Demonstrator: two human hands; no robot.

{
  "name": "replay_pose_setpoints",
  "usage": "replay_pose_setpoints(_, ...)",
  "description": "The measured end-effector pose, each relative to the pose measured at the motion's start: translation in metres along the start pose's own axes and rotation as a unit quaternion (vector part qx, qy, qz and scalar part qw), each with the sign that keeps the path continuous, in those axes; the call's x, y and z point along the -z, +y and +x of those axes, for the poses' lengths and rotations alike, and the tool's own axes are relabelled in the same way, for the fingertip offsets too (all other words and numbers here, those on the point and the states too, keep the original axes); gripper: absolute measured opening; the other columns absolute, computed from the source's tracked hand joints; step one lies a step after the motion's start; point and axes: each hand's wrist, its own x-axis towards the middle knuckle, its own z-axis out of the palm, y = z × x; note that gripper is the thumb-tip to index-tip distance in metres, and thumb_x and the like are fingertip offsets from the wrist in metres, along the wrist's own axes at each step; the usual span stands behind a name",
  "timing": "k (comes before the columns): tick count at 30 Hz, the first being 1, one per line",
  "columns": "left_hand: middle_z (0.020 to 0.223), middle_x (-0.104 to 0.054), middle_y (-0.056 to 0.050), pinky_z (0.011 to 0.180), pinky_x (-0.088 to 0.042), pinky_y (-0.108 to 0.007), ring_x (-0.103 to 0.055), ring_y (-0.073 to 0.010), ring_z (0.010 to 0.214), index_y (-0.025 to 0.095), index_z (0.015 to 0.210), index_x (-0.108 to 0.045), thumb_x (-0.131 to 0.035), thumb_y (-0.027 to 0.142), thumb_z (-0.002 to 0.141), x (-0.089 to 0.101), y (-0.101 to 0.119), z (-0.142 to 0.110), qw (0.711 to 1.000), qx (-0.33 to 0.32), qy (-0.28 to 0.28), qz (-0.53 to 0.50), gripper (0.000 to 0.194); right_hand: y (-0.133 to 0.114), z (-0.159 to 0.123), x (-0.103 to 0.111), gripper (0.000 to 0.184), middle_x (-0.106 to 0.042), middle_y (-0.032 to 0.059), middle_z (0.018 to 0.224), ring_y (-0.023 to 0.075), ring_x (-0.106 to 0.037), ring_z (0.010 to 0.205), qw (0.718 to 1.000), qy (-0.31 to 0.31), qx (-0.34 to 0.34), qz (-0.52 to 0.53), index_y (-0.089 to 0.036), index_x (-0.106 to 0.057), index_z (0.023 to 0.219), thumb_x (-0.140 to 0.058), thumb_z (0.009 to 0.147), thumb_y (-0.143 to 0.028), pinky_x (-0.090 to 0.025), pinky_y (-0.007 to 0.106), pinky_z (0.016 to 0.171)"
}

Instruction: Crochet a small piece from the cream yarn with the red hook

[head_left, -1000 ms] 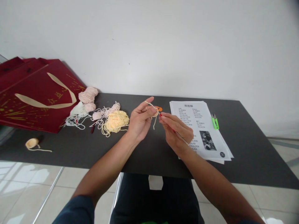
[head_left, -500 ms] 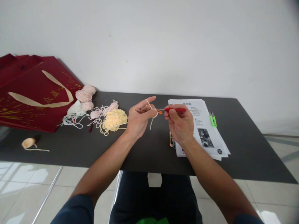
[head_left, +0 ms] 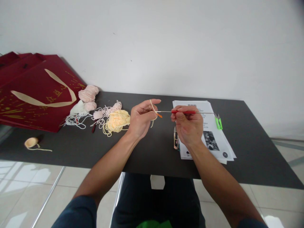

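Observation:
Between thumb and fingers my left hand [head_left: 140,120] pinches a small piece of cream crochet work, mostly hidden by the hand. Cream yarn [head_left: 152,104] runs over its raised index finger, and a short tail hangs below. An orange stitch marker [head_left: 159,116] sits at the work, beside the thumb tip. My right hand [head_left: 188,125] is closed on the red handle of a crochet hook [head_left: 184,112], held level. The hook's thin metal shaft points left and reaches the yarn at my left fingertips; its other metal end extends right above the papers.
Printed sheets [head_left: 213,144] lie under my right hand, with green thread snips [head_left: 218,122] at their right edge. To the left are a yellow yarn ball [head_left: 118,121], pink yarn [head_left: 88,93], white yarn [head_left: 77,110], a red gift bag [head_left: 40,95] and a small cream crocheted cup [head_left: 31,142].
My right hand has turned from a slanted hold to holding the hook level, then shifted slightly right. My left hand stays pinched on the work, and the view has shifted slightly.

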Motion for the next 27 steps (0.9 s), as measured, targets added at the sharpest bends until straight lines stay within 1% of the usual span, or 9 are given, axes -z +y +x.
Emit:
replay_pose_setpoints(5,0.067,-0.065,-0.001,0.061,-0.04,-0.029,-0.052,-0.0127,0.064,0.02,0.092,-0.084,-0.07,0.01,0.058,0.004,0.002,0.002,0.999,0.023,-0.035,-0.012,0.038,-0.001,0.0,0.001,0.02,-0.079,-0.0024,0.084,0.0094,-0.068,0.062,1.0,-0.012,0.002,-0.003,-0.025,-0.075,0.083,-0.093,0.074,-0.029,-0.054,0.023,0.055)
replay_pose_setpoints(8,0.063,-0.064,-0.002,0.06,-0.039,-0.028,-0.052,-0.0126,0.061,0.018,0.087,-0.084,-0.065,0.01,0.057,0.006,0.002,0.003,0.996,0.043,-0.064,-0.036,0.036,-0.002,0.0,0.003,0.024,-0.079,-0.0024,0.083,0.01,-0.067,0.06,1.0,-0.013,-0.003,-0.021,-0.025,-0.073,0.081,-0.094,0.073,-0.032,-0.054,0.025,0.054)
replay_pose_setpoints(11,0.059,-0.062,-0.002,0.057,-0.038,-0.027,-0.051,-0.0123,0.057,0.017,0.079,-0.083,-0.062,0.01,0.055,0.007,0.002,0.004,0.993,0.064,-0.079,-0.058,0.032,-0.004,0.001,0.004,0.024,-0.078,-0.002,0.083,0.0092,-0.066,0.06,0.999,-0.027,-0.016,-0.014,-0.024,-0.071,0.082,-0.093,0.075,-0.032,-0.053,0.023,0.054)
replay_pose_setpoints(14,0.057,-0.062,-0.003,0.056,-0.038,-0.027,-0.052,-0.0127,0.057,0.016,0.075,-0.081,-0.063,0.011,0.055,0.007,0.003,0.004,0.99,0.082,-0.085,-0.072,0.028,-0.006,0.002,0.004,0.022,-0.077,-0.0016,0.083,0.0075,-0.065,0.059,0.998,-0.033,-0.047,0.014,-0.023,-0.072,0.082,-0.092,0.076,-0.031,-0.052,0.02,0.054)
replay_pose_setpoints(16,0.06,-0.064,-0.003,0.059,-0.041,-0.026,-0.055,-0.013,0.06,0.016,0.075,-0.081,-0.068,0.011,0.057,0.007,0.004,0.003,0.99,0.085,-0.085,-0.072,0.023,-0.006,0.002,0.004,0.021,-0.077,-0.0025,0.083,0.0064,-0.065,0.06,0.995,-0.022,-0.084,0.04,-0.024,-0.073,0.082,-0.092,0.076,-0.03,-0.053,0.018,0.054)
replay_pose_setpoints(19,0.068,-0.069,-0.003,0.066,-0.047,-0.026,-0.059,-0.0119,0.066,0.019,0.078,-0.083,-0.081,0.014,0.064,0.006,0.001,0.002,0.995,0.055,-0.07,-0.047,0.015,-0.004,0.0,0.001,0.019,-0.078,-0.0041,0.085,0.0052,-0.067,0.065,0.987,0.007,-0.141,0.071,-0.025,-0.074,0.083,-0.092,0.077,-0.031,-0.057,0.014,0.058)
replay_pose_setpoints(22,0.08,-0.074,-0.003,0.072,-0.05,-0.025,-0.064,-0.0117,0.073,0.02,0.087,-0.085,-0.088,0.02,0.07,0.005,-0.005,0.001,0.998,0.012,-0.062,0.017,0.017,0.0,-0.003,-0.002,0.017,-0.08,-0.0039,0.088,0.0045,-0.071,0.07,0.98,0.023,-0.174,0.09,-0.025,-0.077,0.085,-0.09,0.078,-0.032,-0.062,0.012,0.066)
replay_pose_setpoints(25,0.094,-0.079,-0.006,0.076,-0.053,-0.027,-0.069,-0.0143,0.081,0.022,0.09,-0.086,-0.09,0.024,0.073,0.004,-0.011,-0.001,0.997,-0.009,-0.055,0.059,0.017,0.003,-0.006,-0.005,0.017,-0.082,-0.004,0.09,0.0043,-0.075,0.074,0.979,0.025,-0.176,0.105,-0.025,-0.078,0.087,-0.09,0.078,-0.033,-0.063,0.01,0.073)
replay_pose_setpoints(27,0.094,-0.079,-0.005,0.074,-0.053,-0.027,-0.069,-0.0141,0.08,0.022,0.093,-0.086,-0.09,0.025,0.073,0.003,-0.014,-0.002,0.997,-0.01,-0.038,0.069,0.021,0.004,-0.007,-0.006,0.016,-0.083,-0.0039,0.091,0.0053,-0.076,0.075,0.981,0.026,-0.165,0.094,-0.026,-0.078,0.088,-0.089,0.08,-0.033,-0.065,0.012,0.075)
